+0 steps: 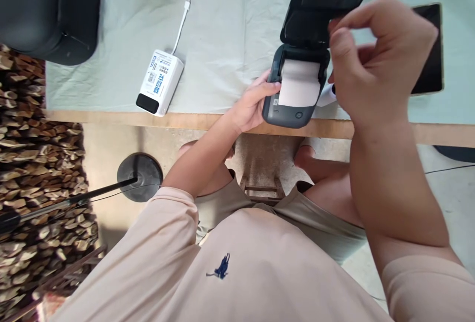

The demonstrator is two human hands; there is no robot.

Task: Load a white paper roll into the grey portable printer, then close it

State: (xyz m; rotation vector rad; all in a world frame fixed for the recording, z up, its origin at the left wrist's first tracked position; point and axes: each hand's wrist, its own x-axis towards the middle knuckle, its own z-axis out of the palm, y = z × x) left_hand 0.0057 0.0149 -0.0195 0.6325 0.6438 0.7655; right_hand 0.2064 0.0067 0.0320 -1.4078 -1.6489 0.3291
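Observation:
A dark grey portable label printer [291, 115] is tilted at the table's front edge with its black lid [309, 20] swung up. White paper [300, 84] lies in its open bay and hangs over the front. My left hand [256, 102] grips the printer's left side, the thumb reaching over the rim beside the paper. My right hand [374, 60] is raised by the lid's right edge, thumb and forefinger pinched together. Whether anything sits in that pinch cannot be made out. Partly hidden behind the printer and right hand is a white rolled object [326, 95].
On the pale green cloth [218, 30] lie a white power bank [159, 82] with a short cable [180, 27] and a dark tablet-like device [428, 50]. A black bag [52, 10] fills the far left corner. Below stand a round black base [140, 176] and stacked firewood [40, 163].

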